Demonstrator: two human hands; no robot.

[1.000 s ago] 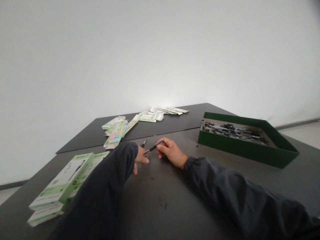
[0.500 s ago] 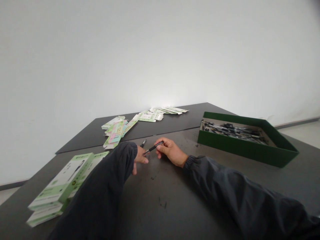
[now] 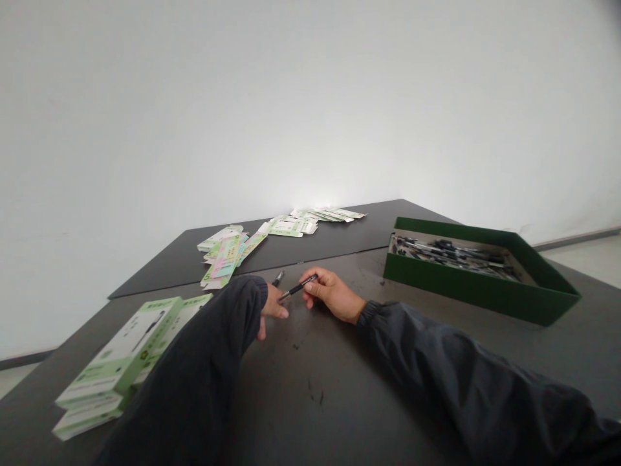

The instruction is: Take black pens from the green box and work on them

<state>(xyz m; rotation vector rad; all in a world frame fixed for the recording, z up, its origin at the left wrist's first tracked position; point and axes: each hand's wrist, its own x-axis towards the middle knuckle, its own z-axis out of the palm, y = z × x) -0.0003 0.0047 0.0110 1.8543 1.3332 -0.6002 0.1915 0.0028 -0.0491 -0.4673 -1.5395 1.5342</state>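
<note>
right hand [image 3: 334,298]: fingers gripping pen [image 3: 299,286], other end reaching left hand [image 3: 273,305] over worktop [image 3: 310,421] | left fingers: hidden, i cannot tell | progress, i judge: this pen mid-handling; many loose pens [image 3: 451,254] in green box [image 3: 475,292], cartons [image 3: 121,353] stacked left

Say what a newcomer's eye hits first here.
Probably the long green box full of loose pens, at right on the dark table. Next, mid-table, a black pen in the right hand's grip, pointing toward the left hand. Then the green-and-white cartons, stacked at near left.
</note>
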